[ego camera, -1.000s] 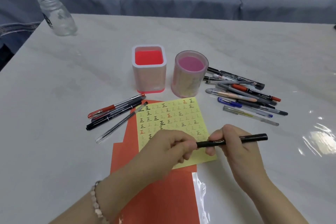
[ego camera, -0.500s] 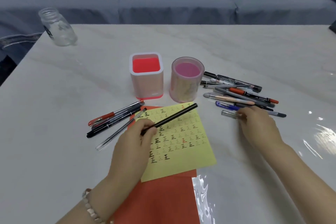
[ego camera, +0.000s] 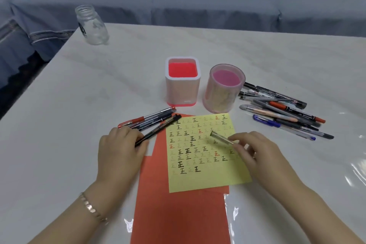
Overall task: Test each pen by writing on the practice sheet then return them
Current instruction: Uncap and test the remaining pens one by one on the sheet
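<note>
Now the yellow practice sheet (ego camera: 208, 176) at centre frame has been left by the black pen (ego camera: 158, 129), which is gripped by the curled left hand (ego camera: 120, 150) and lowered beside the tested pens (ego camera: 146, 120), centre left. A clear pen (ego camera: 221, 138), newly fetched, is pinched above the sheet by the right hand (ego camera: 259, 156).

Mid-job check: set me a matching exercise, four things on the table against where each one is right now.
Things:
1. black pen
2. clear pen
3. glass jar
4. round holder

Places:
A. far left corner of the table
B. pinched in the right hand, over the yellow sheet
C. just right of the square holder
D. held in the left hand, at the sheet's left edge

Pairs: 1-D, 2-B, 3-A, 4-C.
</note>
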`<state>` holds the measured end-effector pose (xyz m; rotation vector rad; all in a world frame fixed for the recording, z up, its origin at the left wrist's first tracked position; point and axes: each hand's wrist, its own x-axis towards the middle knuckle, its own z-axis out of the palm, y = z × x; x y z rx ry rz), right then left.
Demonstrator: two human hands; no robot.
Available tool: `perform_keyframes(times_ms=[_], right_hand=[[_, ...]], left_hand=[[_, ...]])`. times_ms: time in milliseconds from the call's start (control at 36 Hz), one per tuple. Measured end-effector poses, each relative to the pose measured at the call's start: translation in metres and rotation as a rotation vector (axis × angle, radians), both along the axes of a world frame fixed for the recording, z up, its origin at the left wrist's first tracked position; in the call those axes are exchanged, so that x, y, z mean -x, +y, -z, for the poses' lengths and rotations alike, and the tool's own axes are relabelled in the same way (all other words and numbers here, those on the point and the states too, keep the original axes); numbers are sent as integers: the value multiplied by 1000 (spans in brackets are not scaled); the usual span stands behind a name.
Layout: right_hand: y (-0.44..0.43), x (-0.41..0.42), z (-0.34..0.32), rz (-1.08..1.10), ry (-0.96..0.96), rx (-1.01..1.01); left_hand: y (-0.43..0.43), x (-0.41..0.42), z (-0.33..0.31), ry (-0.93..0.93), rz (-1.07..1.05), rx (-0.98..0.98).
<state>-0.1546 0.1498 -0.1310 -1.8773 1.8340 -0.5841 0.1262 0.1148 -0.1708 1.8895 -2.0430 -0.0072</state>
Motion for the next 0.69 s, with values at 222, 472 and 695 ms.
perform_keyframes(times_ms=[222,472,695], right_hand=[[1,-20,-6,-33,-119,21],[6,-32,-10,-92,-68,43],[13,-42,-21,-309,-20,279]], left_hand=[[4,4,6,-19,-7,-64],[9,22,-8,250,292,48],[26,56,-19,152,704,110]])
